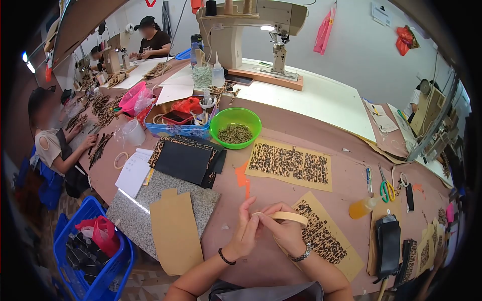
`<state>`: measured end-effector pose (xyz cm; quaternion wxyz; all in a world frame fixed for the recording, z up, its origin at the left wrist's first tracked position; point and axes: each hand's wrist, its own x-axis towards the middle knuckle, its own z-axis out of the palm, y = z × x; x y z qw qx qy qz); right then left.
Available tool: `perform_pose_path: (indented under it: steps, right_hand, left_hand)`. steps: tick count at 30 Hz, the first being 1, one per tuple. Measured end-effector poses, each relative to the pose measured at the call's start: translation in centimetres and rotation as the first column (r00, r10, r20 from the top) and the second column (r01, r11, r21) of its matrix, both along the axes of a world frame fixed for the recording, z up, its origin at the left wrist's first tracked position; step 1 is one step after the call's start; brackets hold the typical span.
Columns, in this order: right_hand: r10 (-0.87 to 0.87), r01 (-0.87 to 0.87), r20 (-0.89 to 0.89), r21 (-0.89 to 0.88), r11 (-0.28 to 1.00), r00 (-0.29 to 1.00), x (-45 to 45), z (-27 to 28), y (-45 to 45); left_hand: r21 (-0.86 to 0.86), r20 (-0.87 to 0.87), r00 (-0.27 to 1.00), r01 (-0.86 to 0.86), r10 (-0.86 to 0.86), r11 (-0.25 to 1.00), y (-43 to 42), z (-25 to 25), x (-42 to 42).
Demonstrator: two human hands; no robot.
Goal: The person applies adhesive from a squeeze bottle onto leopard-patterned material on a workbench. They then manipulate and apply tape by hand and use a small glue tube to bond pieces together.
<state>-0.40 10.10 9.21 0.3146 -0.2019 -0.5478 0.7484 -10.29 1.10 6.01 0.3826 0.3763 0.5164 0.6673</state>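
Both hands are raised close together over the table's near edge. My right hand (285,228) is closed round a roll of tan tape (288,216), which sticks out to the right of its fingers. My left hand (244,236), with a dark bracelet at the wrist, has its thumb and fingertips pinched against the right fingertips; what lies between them is too small to tell. Beneath and right of my right hand is a tan sheet with leopard-print strips (324,233). A second such sheet (290,164) lies farther back, beyond the hands.
A brown card piece (175,231) lies on a speckled stone slab (120,215) at left. Behind are black panels (183,160), a green bowl (236,129) and a sewing machine (223,40). Scissors (386,189), an amber bottle (362,207) and a black pouch (388,243) are at right. Co-workers sit at left.
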Motion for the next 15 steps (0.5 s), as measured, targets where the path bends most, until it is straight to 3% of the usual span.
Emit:
perform_pose_path:
  steps: [11,13,15]
  right_hand:
    - [0.074,-0.073,-0.042,0.021,0.997,0.996,-0.3,-0.4,0.0]
    - [0.067,-0.065,-0.042,0.043,0.997,0.997,-0.3,-0.2,-0.2]
    - [0.016,-0.014,-0.068,0.033,0.999,0.998,-0.5,-0.1,-0.4]
  left_hand:
    - [0.064,0.022,0.999,0.046,-0.048,0.997,-0.2,1.0,-0.5]
    - [0.070,0.161,0.984,0.067,-0.077,0.995,-0.5,1.1,-0.6]
    - [0.144,0.057,0.998,0.002,-0.011,0.990,-0.3,0.4,-0.5]
